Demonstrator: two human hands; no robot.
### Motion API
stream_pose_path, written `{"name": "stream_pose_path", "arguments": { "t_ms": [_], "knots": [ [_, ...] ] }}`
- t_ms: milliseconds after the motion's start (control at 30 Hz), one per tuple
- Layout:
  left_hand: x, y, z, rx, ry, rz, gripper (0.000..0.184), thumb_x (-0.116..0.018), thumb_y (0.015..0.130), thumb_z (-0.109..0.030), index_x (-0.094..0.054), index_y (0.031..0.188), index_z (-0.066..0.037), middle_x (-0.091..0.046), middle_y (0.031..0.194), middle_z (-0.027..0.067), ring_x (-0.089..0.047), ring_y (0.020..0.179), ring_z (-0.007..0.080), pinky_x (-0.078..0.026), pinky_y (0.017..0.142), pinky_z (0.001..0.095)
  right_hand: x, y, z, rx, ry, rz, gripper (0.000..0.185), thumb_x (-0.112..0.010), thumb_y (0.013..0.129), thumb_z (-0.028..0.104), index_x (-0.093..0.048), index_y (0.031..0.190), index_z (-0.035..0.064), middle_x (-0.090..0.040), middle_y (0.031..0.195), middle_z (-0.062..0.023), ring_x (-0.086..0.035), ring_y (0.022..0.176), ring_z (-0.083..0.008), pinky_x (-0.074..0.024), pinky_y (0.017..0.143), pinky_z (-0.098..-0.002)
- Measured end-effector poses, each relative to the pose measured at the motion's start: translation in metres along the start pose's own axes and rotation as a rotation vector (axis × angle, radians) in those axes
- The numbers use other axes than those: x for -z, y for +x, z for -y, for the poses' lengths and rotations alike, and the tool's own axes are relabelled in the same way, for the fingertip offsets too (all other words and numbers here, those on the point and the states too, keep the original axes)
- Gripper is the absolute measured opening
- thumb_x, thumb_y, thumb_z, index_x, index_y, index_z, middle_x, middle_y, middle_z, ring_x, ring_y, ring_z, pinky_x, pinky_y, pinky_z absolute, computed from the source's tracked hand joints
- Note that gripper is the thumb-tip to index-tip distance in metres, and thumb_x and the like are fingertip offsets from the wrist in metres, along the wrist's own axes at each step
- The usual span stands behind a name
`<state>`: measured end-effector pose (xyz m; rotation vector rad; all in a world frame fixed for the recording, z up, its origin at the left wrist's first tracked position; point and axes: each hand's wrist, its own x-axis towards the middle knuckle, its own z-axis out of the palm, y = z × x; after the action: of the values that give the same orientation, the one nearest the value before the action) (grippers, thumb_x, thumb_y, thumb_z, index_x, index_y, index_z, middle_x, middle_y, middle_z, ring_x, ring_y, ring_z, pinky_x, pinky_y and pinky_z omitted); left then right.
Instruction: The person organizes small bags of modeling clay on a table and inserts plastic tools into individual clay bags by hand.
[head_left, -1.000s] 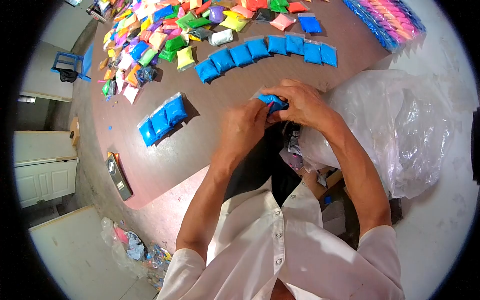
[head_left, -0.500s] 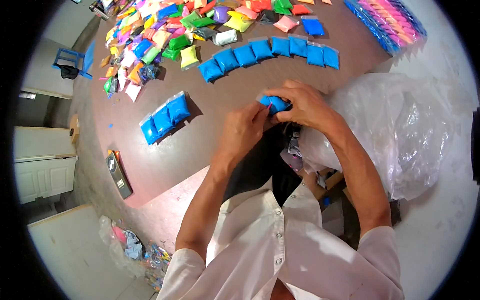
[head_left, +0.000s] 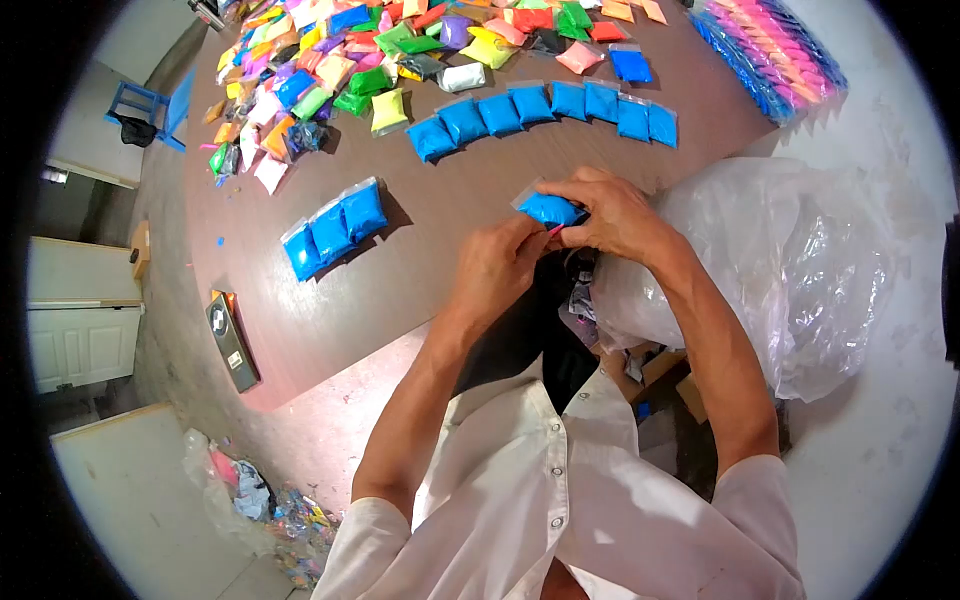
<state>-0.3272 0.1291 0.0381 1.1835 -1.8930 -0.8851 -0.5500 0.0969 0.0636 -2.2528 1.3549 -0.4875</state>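
My right hand point(head_left: 622, 218) grips a small clear packet of blue clay-like filling point(head_left: 548, 208) above the table's near edge, thumb and fingers closed on its right side. Pinched at the packet's lower edge is my left hand point(head_left: 498, 262), with a thin pink piece point(head_left: 556, 230) sticking out from its fingertips. The pink piece is too small and too covered to name its kind. Beyond the hands, several like blue packets point(head_left: 500, 115) lie in a curved row. To the left, three overlapping blue packets point(head_left: 332, 230) form a short strip.
A large heap of packets in many colours point(head_left: 330, 70) covers the far left of the brown table point(head_left: 420, 200). Bundled pink and blue packets point(head_left: 775, 55) lie at the far right. A big clear plastic bag point(head_left: 770, 260) bulges beside my right arm. A dark flat box point(head_left: 232, 345) sits near the left edge.
Both hands have shifted slightly, and more of the blue packet shows. The pink piece has moved from over the packet to its lower edge. The view has tilted a little.
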Motion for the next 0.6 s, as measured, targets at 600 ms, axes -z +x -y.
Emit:
{"name": "stream_pose_path", "arguments": {
  "t_ms": [600],
  "knots": [
    [-0.008, -0.01, 0.006, -0.021, 0.037, -0.124, 0.007, -0.072, 0.095, -0.008, -0.074, 0.101, -0.007, -0.073, 0.088, 0.0189, -0.073, 0.078, 0.039, -0.056, 0.067, 0.0453, 0.005, -0.008, 0.015, -0.038, -0.112, 0.149, 0.092, -0.095, 0.066, 0.022, -0.059, 0.15, 0.0182, -0.061, 0.118, -0.0168, -0.059, 0.118, -0.0387, -0.0494, 0.102, -0.0466]
  ]
}}
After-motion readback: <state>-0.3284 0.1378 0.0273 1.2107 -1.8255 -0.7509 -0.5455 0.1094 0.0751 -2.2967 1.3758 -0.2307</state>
